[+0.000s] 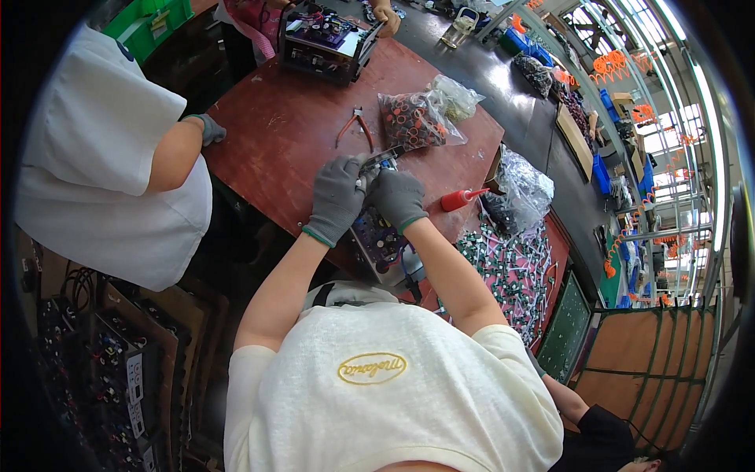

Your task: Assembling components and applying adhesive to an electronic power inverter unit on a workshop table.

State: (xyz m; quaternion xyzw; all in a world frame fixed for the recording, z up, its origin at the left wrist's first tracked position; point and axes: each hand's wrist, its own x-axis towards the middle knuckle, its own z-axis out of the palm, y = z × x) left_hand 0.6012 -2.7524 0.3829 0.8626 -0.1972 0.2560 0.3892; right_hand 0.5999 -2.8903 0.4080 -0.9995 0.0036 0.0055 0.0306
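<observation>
My left hand point(336, 198), in a grey glove with a green cuff, is closed at the far end of an electronics chassis point(379, 240). Beside it my right hand point(398, 197), gloved alike, has its fingers curled in at the same spot. A dark narrow panel with small bright parts point(383, 156) shows just beyond my fingertips. What the fingers grip is hidden by the gloves. The chassis has a purple circuit board and lies between my forearms at the table's near edge. Red-handled pliers point(356, 130) lie beyond my hands.
On the red table point(271, 141) are a bag of orange and black rings point(413, 120), a red squeeze bottle point(458, 200) and a heap of small green boards point(503, 271). A co-worker's gloved hand point(211, 130) rests at left. Another person stands by a second chassis point(322, 47). Stacked units point(118, 377) stand lower left.
</observation>
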